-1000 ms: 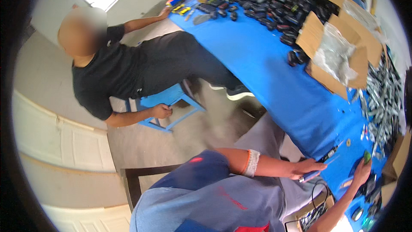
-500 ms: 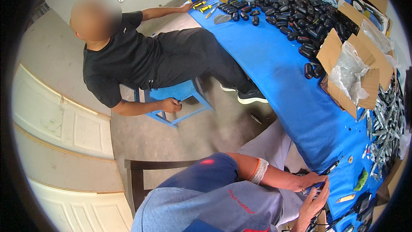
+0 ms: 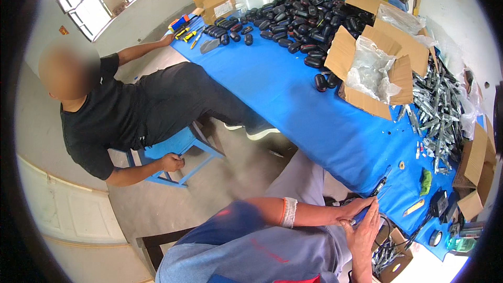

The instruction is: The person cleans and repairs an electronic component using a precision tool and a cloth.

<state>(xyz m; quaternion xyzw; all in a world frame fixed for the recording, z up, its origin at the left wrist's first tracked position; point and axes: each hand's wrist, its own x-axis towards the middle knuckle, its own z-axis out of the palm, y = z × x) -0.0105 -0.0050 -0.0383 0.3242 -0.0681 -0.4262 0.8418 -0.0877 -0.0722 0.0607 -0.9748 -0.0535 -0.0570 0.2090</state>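
Note:
My left hand and my right hand are together at the table's near edge, closed around a blue tool, partly hidden by fingers. Just beyond them lies a slim black tool on the blue cloth. To their right are a crumpled green piece, a small yellowish strip, a small ring-shaped piece and a black device with cables.
Black oval cases heap at the back, beside open cartons and silver pieces. A co-worker sits at the left on a blue stool. A box of metal pieces sits below my hands.
My right hand has left the green piece, which now lies on the cloth, and moved left to join my left hand on the blue tool. The whole view has shifted.

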